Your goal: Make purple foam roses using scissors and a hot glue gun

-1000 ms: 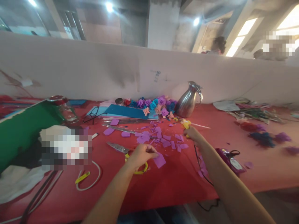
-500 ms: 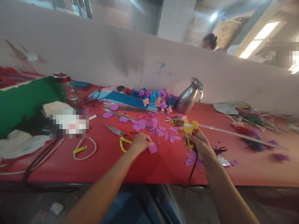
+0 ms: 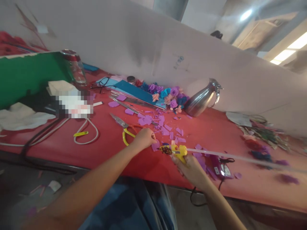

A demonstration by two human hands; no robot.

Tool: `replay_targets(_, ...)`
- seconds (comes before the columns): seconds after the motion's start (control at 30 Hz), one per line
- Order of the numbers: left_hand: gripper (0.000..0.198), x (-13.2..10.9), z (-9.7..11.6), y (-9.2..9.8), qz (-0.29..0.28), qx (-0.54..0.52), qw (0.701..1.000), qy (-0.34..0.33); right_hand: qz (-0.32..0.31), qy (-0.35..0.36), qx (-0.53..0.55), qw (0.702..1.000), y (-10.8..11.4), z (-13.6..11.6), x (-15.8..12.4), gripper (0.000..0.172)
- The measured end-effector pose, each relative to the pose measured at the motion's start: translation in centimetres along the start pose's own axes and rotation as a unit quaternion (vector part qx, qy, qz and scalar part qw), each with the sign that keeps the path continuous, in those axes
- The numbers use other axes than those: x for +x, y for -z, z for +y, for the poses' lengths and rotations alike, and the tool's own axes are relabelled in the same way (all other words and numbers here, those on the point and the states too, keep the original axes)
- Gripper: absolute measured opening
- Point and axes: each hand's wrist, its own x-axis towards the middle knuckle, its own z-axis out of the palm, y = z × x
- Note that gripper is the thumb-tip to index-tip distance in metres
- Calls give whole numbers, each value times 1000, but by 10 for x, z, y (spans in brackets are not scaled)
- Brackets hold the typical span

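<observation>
Since half a second ago, our right hand (image 3: 192, 169) has swung the yellow glue gun (image 3: 180, 151) inward, bringing its nozzle (image 3: 159, 149) near our left hand (image 3: 144, 139). Largest before us spreads the red table (image 3: 107, 150); toward its back, a steel jug (image 3: 202, 97) stands beside paper flowers (image 3: 174, 103) in purple, blue and pink. We see scissors (image 3: 121, 122) lying by our left hand, which partly hides one handle. Our right hand is closed around the gun's grip, and a long clear stick (image 3: 216, 153) runs from its rear off to the right. Purple scraps (image 3: 146, 120) lie scattered beyond our hands. Between narrowed left fingertips we pinch one purple piece (image 3: 155, 146), beside the nozzle; whether it touches the table, we cannot tell.
</observation>
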Motion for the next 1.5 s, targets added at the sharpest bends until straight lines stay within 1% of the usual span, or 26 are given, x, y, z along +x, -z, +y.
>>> replay_targets(0.1, 8, 0, -1, -1, -1, -7, 1000, -5, -21, -5, -21, 1000, -4, -5, 4, 36)
replay_targets(0.33, 8, -4, 1, -1, 11, -21, 1000, 13, -9, 4, -80, 997, -3, -3, 12, 43)
replay_targets(0.43, 7, -4, 2, -1, 14, -18, 1000, 7, -10, 3, -81, 997, -1, -2, 11, 43)
replay_targets(0.53, 6, -2, -1, -2, 3, -20, 1000, 5, -9, 5, -82, 997, -1, -2, 12, 44)
replay_targets(0.7, 11, 0, -6, -3, -9, -25, 1000, -2, -8, 19, -111, 994, 0, -4, 14, 51)
replay_targets(0.87, 11, -3, -4, -2, -18, -15, 1000, 2, -21, 19, -115, 993, 3, -2, 15, 52)
replay_targets(1.1, 10, -5, -2, -1, -15, -15, 1000, 5, -27, 11, -131, 991, 10, -1, 16, 58)
replay_targets(1.27, 12, -5, -3, -2, -13, -6, 1000, -6, -10, 8, -118, 993, 14, 3, 20, 54)
replay_targets(1.4, 13, -4, -3, -2, -15, 3, 1000, -5, -16, 6, -105, 994, 16, 6, 23, 54)
replay_targets(1.5, 13, -5, -2, -1, -21, 5, 1000, 0, -21, -10, -85, 996, 18, 8, 24, 52)
